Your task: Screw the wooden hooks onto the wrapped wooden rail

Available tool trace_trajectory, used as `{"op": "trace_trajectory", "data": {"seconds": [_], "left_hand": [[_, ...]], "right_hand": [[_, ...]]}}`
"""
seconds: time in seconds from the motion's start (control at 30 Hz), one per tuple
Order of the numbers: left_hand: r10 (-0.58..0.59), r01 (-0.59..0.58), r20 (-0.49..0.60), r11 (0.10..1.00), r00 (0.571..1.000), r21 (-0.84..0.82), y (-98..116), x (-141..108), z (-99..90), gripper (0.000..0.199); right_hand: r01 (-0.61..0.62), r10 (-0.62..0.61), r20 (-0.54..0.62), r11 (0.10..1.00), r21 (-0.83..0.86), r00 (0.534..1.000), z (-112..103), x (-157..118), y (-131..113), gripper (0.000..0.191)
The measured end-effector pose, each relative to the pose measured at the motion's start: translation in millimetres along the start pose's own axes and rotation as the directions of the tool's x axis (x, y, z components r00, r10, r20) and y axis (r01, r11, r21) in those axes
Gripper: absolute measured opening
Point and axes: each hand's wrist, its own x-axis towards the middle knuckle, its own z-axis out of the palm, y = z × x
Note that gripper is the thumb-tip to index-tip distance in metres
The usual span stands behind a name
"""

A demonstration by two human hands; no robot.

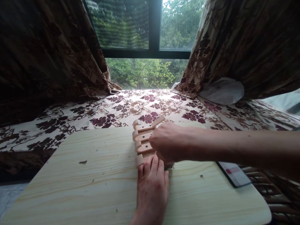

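Observation:
A pale wooden hook rack lies on the light wood table, its curved hooks in a row along the left side. Dark screw heads show in several of its strips. My left hand reaches up from below and grips the near end of the rack, fingers laid over it and thumb along its right side. From the right comes my right hand, closed in a fist over the rack's middle, just above the left fingertips. Whatever sits inside that fist is hidden, and the two hands cover much of the rack's right side.
The light wood table carries small dark scraps. A phone lies at its right edge under my right forearm. Beyond stretches a flowered cloth below the window, with curtains on both sides and a white plastic bag.

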Motion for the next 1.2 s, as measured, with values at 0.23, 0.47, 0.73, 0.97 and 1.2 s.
{"op": "trace_trajectory", "data": {"seconds": [0.23, 0.47, 0.73, 0.97, 1.2], "left_hand": [[-0.007, 0.008, -0.032, 1.0, 0.999, 0.03, 2, 1, 3.5, 0.034], [0.042, -0.034, -0.093, 0.996, 0.995, 0.087, 0, 1, 3.8, 0.036], [0.013, -0.011, -0.031, 0.998, 0.999, 0.056, 1, 2, 2.7, 0.035], [0.018, -0.015, -0.041, 0.997, 0.999, 0.073, 1, 1, 4.4, 0.037], [0.023, -0.018, -0.057, 0.996, 0.998, 0.085, 2, 2, 5.6, 0.037]], "right_hand": [[0.094, -0.095, 0.0, 0.988, -0.121, 0.995, -14, -9, 1, 0.013], [0.087, -0.088, -0.029, 0.996, -0.025, 0.996, -3, -1, 11, 0.013], [0.089, -0.087, 0.059, 0.995, -0.042, 0.994, -14, -14, 0, 0.018], [0.184, -0.184, -0.01, 0.983, -0.001, 0.983, -4, -13, 10, 0.021], [-0.006, 0.008, -0.052, 0.999, 0.044, 0.999, 8, -9, 13, 0.011]]}}
